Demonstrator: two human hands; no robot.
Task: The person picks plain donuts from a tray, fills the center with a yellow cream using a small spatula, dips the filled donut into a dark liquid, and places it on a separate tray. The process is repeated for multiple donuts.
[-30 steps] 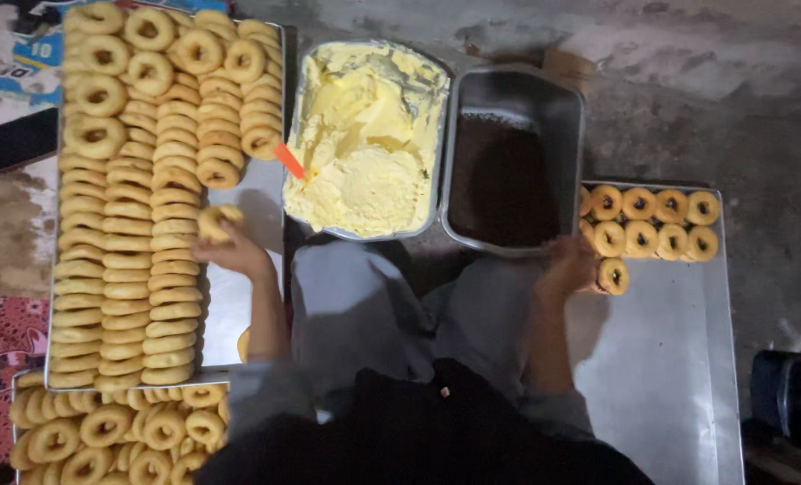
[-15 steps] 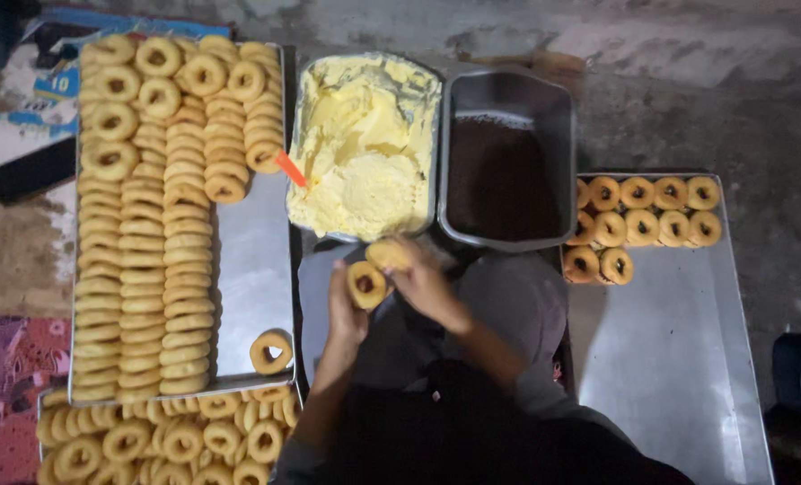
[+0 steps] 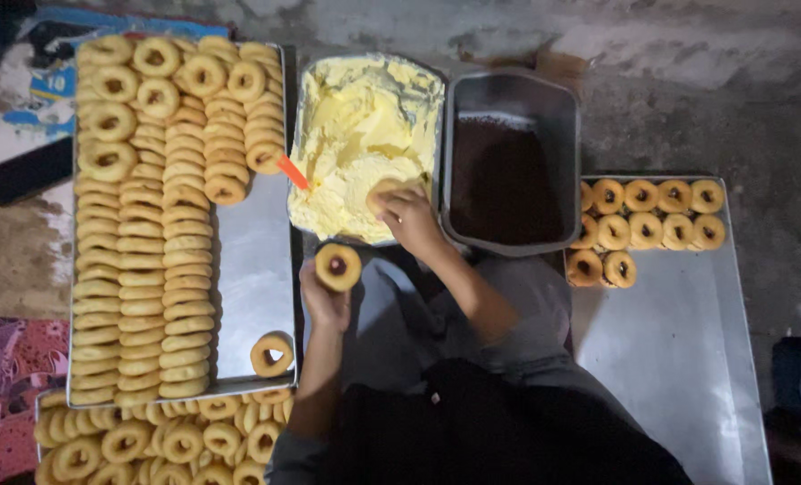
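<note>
While your left hand (image 3: 326, 301) holds a doughnut half (image 3: 338, 267) up by its lower edge, cut face toward the camera, your right hand (image 3: 411, 218) is closed on a second piece of doughnut (image 3: 385, 192) and presses it into the near edge of the yellow cream (image 3: 365, 135) in its metal tub (image 3: 303, 81). So the two pieces sit apart: one in front of your lap just below the tub, the other up and to the right of it, touching the cream. An orange spatula handle (image 3: 293, 171) sticks out of the cream at the tub's left side, near neither hand. Just right of your right hand stands a deep tin of dark brown sprinkles (image 3: 501, 180). To your left lies a long metal tray (image 3: 255, 260) with rows of plain doughnuts (image 3: 140, 260) and one loose ring (image 3: 271, 354) near its lower corner; a second tray of rings (image 3: 162, 440) lies below it. To your right, a steel tray (image 3: 679, 341) carries a few finished doughnuts (image 3: 649, 220) along its far edge
</note>
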